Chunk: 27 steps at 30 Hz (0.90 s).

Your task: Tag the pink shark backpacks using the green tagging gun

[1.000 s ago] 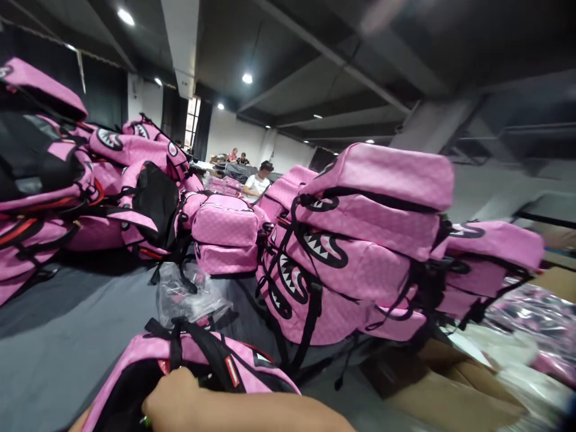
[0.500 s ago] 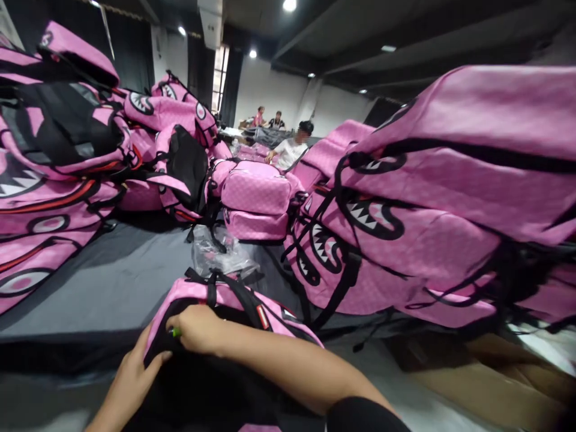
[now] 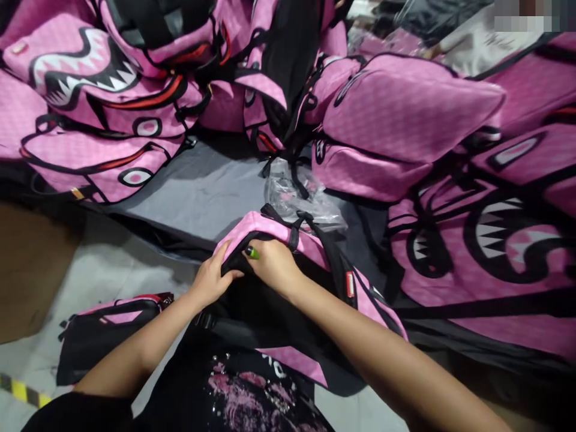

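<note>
A pink and black backpack (image 3: 263, 223) lies at the table's near edge, against my body, its dark side facing me. My left hand (image 3: 215, 279) grips the pink edge at its left end, fingers over the rim and thumb on the dark side. Close beside it, my right hand (image 3: 274, 264) is closed in a fist against the black edge. A small green and black tool (image 3: 252, 253) pokes out of that fist; the rest of it is hidden, and I cannot tell its kind. Black straps (image 3: 330, 255) lie across the backpack's top.
Pink shark-mouth backpacks are heaped at the left (image 3: 103, 114) and right (image 3: 499, 240). A pink backpack (image 3: 405, 114) and a crumpled clear plastic bag (image 3: 297, 192) lie ahead on the grey cloth (image 3: 189, 198). A black and pink bag (image 3: 108, 330) is on the floor; a co-worker's white sleeve (image 3: 490, 39) shows behind.
My view has tilted down and swung left, bringing the floor and my shirt into sight. Both hands remain at the same end of the backpack, with little visible movement.
</note>
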Available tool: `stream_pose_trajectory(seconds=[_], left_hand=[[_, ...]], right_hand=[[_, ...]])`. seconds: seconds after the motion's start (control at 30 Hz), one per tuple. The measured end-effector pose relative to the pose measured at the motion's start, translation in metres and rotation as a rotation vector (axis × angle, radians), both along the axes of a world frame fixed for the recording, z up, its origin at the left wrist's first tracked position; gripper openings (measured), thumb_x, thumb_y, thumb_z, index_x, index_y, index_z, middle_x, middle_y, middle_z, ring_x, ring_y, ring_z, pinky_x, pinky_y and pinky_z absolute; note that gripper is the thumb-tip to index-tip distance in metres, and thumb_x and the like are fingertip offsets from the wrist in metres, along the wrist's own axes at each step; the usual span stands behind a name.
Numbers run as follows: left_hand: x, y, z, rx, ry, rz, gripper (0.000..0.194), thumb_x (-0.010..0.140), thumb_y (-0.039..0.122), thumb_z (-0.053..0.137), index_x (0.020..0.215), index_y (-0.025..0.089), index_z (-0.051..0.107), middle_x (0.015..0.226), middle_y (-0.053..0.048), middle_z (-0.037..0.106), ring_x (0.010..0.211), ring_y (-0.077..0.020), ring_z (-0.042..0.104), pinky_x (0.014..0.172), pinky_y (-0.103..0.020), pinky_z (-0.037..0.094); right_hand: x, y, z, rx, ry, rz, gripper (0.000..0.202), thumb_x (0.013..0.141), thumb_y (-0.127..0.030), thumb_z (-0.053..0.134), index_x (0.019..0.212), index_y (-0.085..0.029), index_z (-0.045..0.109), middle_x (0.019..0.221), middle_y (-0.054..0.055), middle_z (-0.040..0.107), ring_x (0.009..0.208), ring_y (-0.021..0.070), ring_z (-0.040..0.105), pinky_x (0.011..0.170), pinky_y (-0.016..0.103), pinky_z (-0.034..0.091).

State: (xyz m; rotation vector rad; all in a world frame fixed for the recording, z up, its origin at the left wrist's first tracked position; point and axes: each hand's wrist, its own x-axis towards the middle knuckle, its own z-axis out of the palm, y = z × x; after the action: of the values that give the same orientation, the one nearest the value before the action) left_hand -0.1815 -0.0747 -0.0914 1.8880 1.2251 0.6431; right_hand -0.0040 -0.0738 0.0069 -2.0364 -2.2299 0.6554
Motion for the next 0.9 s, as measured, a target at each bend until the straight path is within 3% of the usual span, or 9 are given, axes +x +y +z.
stream_pose_trajectory(seconds=[0.13,0.4,0.73,0.9], left_hand=[[-0.003,0.000,-0.003,0.024,0.028,-0.022,0.078,0.084,0.038,0.066,0.152,0.014,0.034,0.143,-0.016,0.056,0.132,-0.0300,0.056,0.109,-0.044,0.048],[-0.008,0.002,-0.004,0.064,0.075,0.006,0.081,0.085,0.050,0.065,0.151,0.016,0.033,0.133,-0.016,0.064,0.121,-0.0313,0.064,0.099,-0.045,0.054],[-0.012,-0.002,-0.001,0.126,0.107,-0.020,0.085,0.085,0.055,0.064,0.152,0.016,0.029,0.141,-0.016,0.058,0.129,-0.0320,0.058,0.104,-0.047,0.051],[-0.010,-0.001,-0.002,0.137,0.090,-0.046,0.083,0.084,0.046,0.068,0.152,0.018,0.029,0.144,-0.014,0.056,0.129,-0.0293,0.058,0.105,-0.044,0.051]], right_hand=[[-0.001,0.003,0.004,-0.057,0.012,0.043,0.017,0.093,-0.024,0.059,0.088,-0.013,0.071,0.083,0.008,0.073,0.074,0.0164,0.067,0.061,0.024,0.036],[-0.010,-0.002,0.000,0.039,-0.090,0.125,0.022,0.089,-0.020,0.055,0.103,-0.011,0.069,0.093,0.015,0.073,0.088,0.0239,0.069,0.069,0.028,0.043],[-0.014,-0.021,0.006,0.016,-0.094,0.062,0.021,0.092,-0.024,0.052,0.104,-0.012,0.065,0.090,0.011,0.072,0.084,0.0217,0.068,0.069,0.027,0.042],[-0.011,-0.022,0.005,0.011,-0.086,-0.099,0.020,0.093,-0.025,0.051,0.105,-0.014,0.063,0.088,0.009,0.072,0.079,0.0213,0.068,0.065,0.027,0.040]])
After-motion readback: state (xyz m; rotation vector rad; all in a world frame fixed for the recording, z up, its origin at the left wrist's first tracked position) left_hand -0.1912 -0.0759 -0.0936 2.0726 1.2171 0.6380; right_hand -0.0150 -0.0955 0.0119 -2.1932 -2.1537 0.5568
